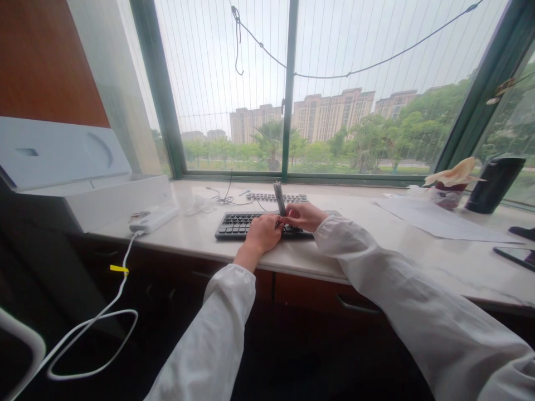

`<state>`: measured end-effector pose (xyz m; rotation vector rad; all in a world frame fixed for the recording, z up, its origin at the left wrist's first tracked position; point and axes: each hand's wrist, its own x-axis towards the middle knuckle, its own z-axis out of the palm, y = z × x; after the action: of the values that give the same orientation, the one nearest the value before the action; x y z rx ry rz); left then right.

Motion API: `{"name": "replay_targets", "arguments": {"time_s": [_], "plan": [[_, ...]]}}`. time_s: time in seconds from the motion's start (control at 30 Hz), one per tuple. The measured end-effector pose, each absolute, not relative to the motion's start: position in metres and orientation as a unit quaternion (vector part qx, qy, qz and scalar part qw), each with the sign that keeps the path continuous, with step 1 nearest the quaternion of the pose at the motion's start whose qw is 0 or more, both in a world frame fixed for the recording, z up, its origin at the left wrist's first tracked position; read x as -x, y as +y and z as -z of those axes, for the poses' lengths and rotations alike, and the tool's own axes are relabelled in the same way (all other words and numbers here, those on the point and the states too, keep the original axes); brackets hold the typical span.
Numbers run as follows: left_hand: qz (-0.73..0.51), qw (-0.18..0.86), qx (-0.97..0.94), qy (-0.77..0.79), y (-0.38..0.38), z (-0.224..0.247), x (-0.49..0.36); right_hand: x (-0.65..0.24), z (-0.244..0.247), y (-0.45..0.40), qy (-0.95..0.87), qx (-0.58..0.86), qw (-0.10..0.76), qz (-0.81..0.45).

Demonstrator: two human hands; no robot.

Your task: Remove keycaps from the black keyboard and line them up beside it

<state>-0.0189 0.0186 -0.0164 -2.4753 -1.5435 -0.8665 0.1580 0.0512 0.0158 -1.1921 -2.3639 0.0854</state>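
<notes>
A black keyboard (234, 224) lies near the counter's front edge, with keycaps off part of its upper rows. My left hand (264, 231) rests over its middle, fingers curled and their tips close together; whatever they grip is hidden. From the right, my right hand (304, 216) meets it, thumb and fingers pinched. A slim dark brush (279, 197) stands upright at the right fingertips, its greyish, bristle-like end up. Behind the keyboard, loose keycaps (259, 196) sit in rows. Both hands hide the keyboard's middle and much of its right half.
A thin dark cable (225, 199) and crumpled clear plastic (198, 205) lie at the back left. Farther left are a white power strip (154, 220) and an open white box (112, 195). Papers (438, 217), a red cup (448, 195), a dark bottle (493, 186) and a phone (518, 256) occupy the right.
</notes>
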Motion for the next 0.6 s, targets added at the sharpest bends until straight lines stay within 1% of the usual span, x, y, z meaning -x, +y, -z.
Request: {"name": "replay_targets", "arguments": {"time_s": [0.2,0.33,0.6], "plan": [[0.288,0.051,0.816,-0.499,0.0203,0.0186,0.0197,-0.1556,-0.0188,0.0488,-0.861,0.442,0.252,0.021],[0.287,0.055,0.816,-0.499,0.0198,0.0181,0.0192,-0.1539,-0.0198,0.0460,-0.859,0.445,0.252,0.007],[0.302,0.031,0.815,-0.493,0.0189,0.0170,0.0196,-0.1573,-0.0181,0.0495,-0.851,0.455,0.262,-0.004]]}}
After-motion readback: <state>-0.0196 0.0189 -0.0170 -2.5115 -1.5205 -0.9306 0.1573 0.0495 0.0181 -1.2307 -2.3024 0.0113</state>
